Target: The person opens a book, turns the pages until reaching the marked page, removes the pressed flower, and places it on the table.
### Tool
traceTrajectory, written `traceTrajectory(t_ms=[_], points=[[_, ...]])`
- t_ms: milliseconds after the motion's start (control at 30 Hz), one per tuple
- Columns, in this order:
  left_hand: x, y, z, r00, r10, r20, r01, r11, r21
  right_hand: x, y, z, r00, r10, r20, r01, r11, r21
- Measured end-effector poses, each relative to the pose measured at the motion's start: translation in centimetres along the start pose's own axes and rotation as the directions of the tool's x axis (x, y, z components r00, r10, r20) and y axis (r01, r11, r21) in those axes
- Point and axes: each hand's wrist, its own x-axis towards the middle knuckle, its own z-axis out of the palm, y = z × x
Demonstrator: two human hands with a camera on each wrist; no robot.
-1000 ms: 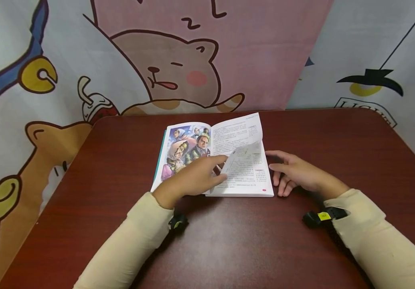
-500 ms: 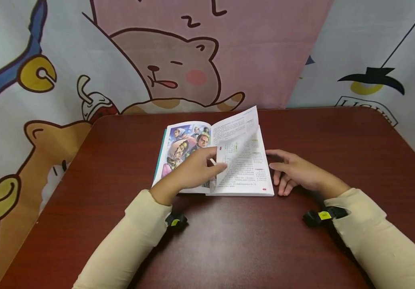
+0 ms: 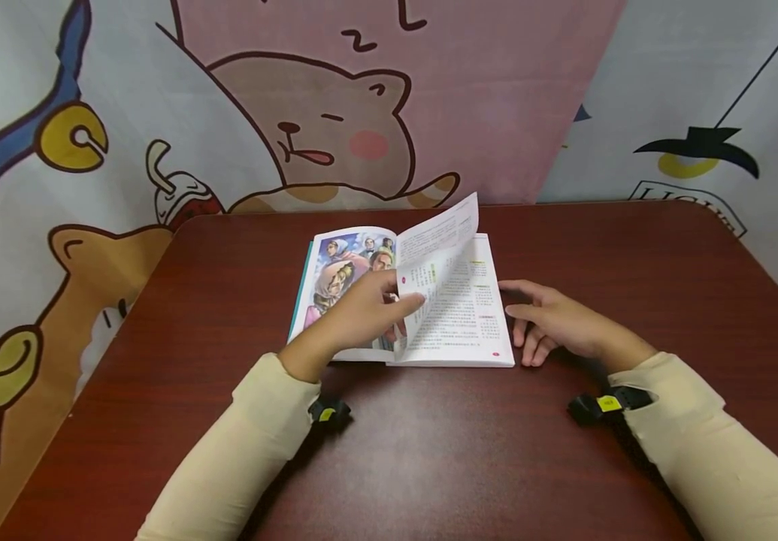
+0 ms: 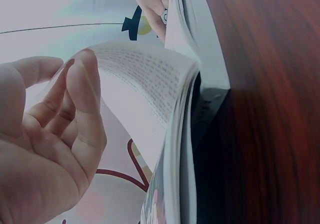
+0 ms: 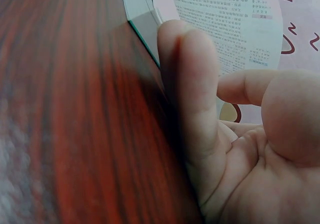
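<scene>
An open book (image 3: 459,323) lies on a dark red table (image 3: 429,451), its left page (image 3: 341,270) a colour picture of several people. My left hand (image 3: 395,304) pinches the lower edge of one printed page (image 3: 439,240) and holds it raised and curved over the spine. In the left wrist view my fingertips (image 4: 82,84) touch that curved page (image 4: 145,84). My right hand (image 3: 531,315) rests flat on the table, fingers straight, against the book's right edge. The right wrist view shows my right fingers (image 5: 195,99) beside the book's corner (image 5: 145,26).
A cloth backdrop with a cartoon bear (image 3: 321,128) hangs behind the table's far edge. Black wrist bands sit at my left (image 3: 328,412) and right (image 3: 601,406) cuffs. Bare tabletop surrounds the book on all sides.
My left hand has drawn the page up and to the left, from a bent corner low over the right side to a raised curve near the spine. The right hand has stayed put.
</scene>
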Motion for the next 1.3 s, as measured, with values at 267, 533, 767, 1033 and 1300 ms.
traceTrajectory(t_ms=[267, 533, 767, 1033, 1300], points=[[-0.2, -0.1, -0.3, 0.999, -0.033, 0.001, 0.033, 0.999, -0.008, 0.1, 0.1, 0.1, 1.000, 0.017, -0.002, -0.017, 1.000, 0.003], [-0.3, -0.3, -1.4, 0.997, -0.074, 0.006, 0.075, 0.987, -0.139, 0.2, 0.0, 0.1, 1.000, 0.016, -0.003, -0.016, 1.000, 0.004], [-0.6, -0.8, -2.9, 0.993, -0.113, 0.028, 0.116, 0.964, -0.238, 0.1, -0.1, 0.1, 1.000, 0.014, -0.008, -0.014, 1.000, -0.001], [-1.0, -1.6, -4.2, 0.994, -0.110, 0.013, 0.109, 0.948, -0.299, 0.0, 0.0, 0.1, 1.000, 0.011, 0.004, -0.011, 1.000, 0.011], [-1.2, -2.4, -5.1, 0.986, -0.150, -0.068, 0.125, 0.951, -0.282, 0.0, 0.0, -0.1, 1.000, 0.009, 0.006, -0.009, 1.000, 0.011]])
